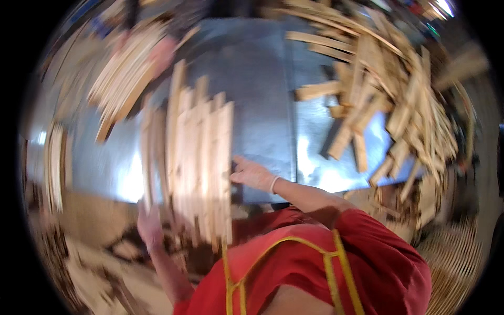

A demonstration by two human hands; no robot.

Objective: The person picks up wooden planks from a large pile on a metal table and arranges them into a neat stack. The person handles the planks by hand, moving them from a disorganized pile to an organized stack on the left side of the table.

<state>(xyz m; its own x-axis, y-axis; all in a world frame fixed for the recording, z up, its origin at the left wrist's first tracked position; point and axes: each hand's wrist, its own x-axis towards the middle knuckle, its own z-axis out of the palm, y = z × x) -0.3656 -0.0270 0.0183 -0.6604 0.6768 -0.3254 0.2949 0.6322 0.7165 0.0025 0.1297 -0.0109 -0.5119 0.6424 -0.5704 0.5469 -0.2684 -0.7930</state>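
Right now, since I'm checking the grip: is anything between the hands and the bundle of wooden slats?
Nothing visible. The right hand presses the wooden slats at their right edge; the left hand is at their lower left, its contact blurred.

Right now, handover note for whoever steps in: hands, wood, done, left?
Left hand: under the lower left edge of a bundle of wooden slats, grip blurred.
Right hand: gloved, pressed flat on the bundle's right edge.
Bundle stands roughly upright over the metal table.
Loose pile of wood offcuts on the table's right; another slat stack far left.
Done: slats gathered edge to edge.
Left: bundle not set down.
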